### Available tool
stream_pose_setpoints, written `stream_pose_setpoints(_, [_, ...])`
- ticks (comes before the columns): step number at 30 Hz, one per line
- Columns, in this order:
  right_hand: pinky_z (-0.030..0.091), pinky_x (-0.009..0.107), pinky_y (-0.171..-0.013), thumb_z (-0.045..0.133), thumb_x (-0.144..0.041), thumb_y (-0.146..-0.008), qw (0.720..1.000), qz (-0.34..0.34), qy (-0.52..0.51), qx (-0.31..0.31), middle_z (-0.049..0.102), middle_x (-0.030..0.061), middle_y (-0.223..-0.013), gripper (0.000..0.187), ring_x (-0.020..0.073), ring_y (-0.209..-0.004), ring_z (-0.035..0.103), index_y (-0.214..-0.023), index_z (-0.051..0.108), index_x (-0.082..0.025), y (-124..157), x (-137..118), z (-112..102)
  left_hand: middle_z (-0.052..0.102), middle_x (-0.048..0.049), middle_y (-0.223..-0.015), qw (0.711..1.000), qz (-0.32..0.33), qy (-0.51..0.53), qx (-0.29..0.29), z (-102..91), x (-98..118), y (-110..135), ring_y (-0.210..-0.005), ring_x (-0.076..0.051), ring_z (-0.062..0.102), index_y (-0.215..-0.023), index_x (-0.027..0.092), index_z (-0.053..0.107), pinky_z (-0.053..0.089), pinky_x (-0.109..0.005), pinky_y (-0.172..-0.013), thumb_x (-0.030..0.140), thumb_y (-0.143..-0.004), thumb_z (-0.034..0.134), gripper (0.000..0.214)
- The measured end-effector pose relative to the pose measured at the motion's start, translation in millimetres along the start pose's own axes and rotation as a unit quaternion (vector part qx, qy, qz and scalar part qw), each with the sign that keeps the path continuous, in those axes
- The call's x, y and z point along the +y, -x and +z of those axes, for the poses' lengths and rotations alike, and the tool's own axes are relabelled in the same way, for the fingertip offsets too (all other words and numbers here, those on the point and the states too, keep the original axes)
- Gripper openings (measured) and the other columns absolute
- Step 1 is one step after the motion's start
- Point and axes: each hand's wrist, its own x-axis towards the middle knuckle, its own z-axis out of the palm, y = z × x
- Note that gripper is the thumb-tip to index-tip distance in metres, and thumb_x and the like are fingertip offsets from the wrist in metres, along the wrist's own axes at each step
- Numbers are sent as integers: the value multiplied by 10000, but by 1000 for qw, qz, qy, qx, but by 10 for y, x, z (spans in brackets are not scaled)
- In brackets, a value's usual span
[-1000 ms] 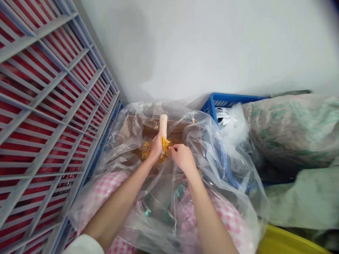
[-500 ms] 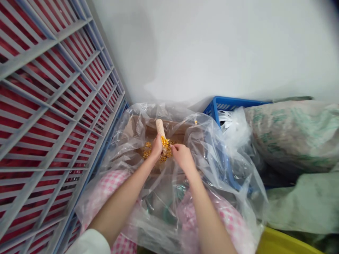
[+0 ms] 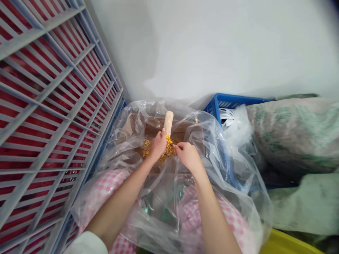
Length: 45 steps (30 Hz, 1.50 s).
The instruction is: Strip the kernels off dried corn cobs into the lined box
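Pale corncob (image 3: 168, 122), held in your left grip (image 3: 158, 145), has swung rightward; kernels (image 3: 168, 140) beside your pinched right grip (image 3: 188, 155), contents unclear.

Corn cob (image 3: 168, 121) showing pale cream along bare upper part; attached kernels (image 3: 167, 140) glowing bright yellow. Loose kernels (image 3: 146, 151) showing deeper gold against brown cardboard box (image 3: 182, 127). Plastic liner (image 3: 222, 165) showing clear, whitish at folds. Cloth (image 3: 112, 181) displaying pink-and-white check. Large crate (image 3: 67, 72) showing grey-blue lattice, red showing through slats. Basket (image 3: 238, 99) showing solid blue. Sack (image 3: 291, 130) showing dull beige, green print marking it. Wall (image 3: 212, 42) showing plain white.
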Motion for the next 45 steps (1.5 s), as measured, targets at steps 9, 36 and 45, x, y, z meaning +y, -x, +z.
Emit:
stream_pose_setpoints(9, [240, 238, -521, 415, -276, -826, 1000, 19, -5, 2, 568, 24, -558, 310, 112, -504, 421, -610, 615, -181, 43, -16, 3, 630, -103, -775, 999, 4, -36, -9, -10, 31, 35, -817, -267, 587, -742, 214, 509, 363, -306, -695, 598, -831, 216, 492])
stream_pose_setpoints(36, [281, 226, -545, 438, -319, -798, 998, 46, -27, -27, 557, 12, -542, 327, 122, -550, 468, -523, 559, -190, 24, -14, -251, 661, -105, -853, 987, 82, -136, -36, -35, 172, 48, -832, -264, 610, -887, 211, 563, 386, -315, -667, 542, -867, 101, 568])
stream_pose_setpoints(45, [312, 258, -579, 440, -257, -825, 994, 102, 17, 28, 671, 126, -730, 275, 197, -688, 600, -724, 673, -152, 31, -62, 81, 658, -127, -838, 981, 43, -186, -39, 66, 86, 116, -843, -300, 615, -877, 210, 528, 399, -358, -693, 512, -868, 127, 502])
